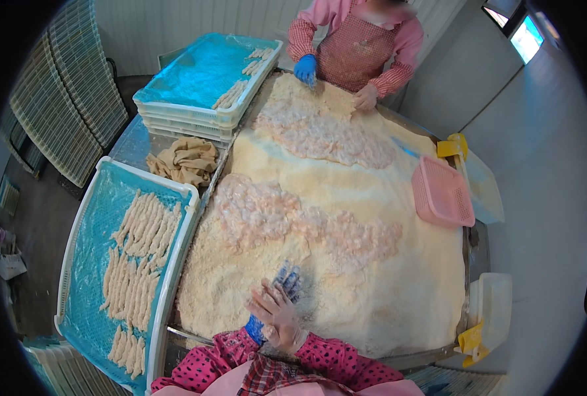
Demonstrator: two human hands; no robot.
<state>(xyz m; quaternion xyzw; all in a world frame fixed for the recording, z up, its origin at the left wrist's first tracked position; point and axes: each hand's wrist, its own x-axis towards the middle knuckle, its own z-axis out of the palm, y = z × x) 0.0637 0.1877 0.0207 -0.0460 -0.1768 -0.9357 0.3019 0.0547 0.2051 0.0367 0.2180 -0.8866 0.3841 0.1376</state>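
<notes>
Close to the near edge of the crumb-covered table, my two hands cross. My left hand (289,280), in a blue glove dusted with crumbs, stretches its fingers forward over the crumbs. Across it lies my right hand (275,315), in a thin pale glove, its fingers extended and apart. Whether anything sits between the palms is hidden. Beneath them spreads a thick bed of pale yellow crumbs (405,303). Just beyond my hands is a heap of wet, pale pink raw meat strips (260,211). A second heap of raw meat strips (326,135) lies farther off.
At left, a white tray (76,264) lined with blue holds rows of coated strips (135,277). Behind it are a crumpled tan cloth (185,162) and stacked trays (188,112). A pink basket (442,191) stands right. Across the table works another person (366,49), one glove blue.
</notes>
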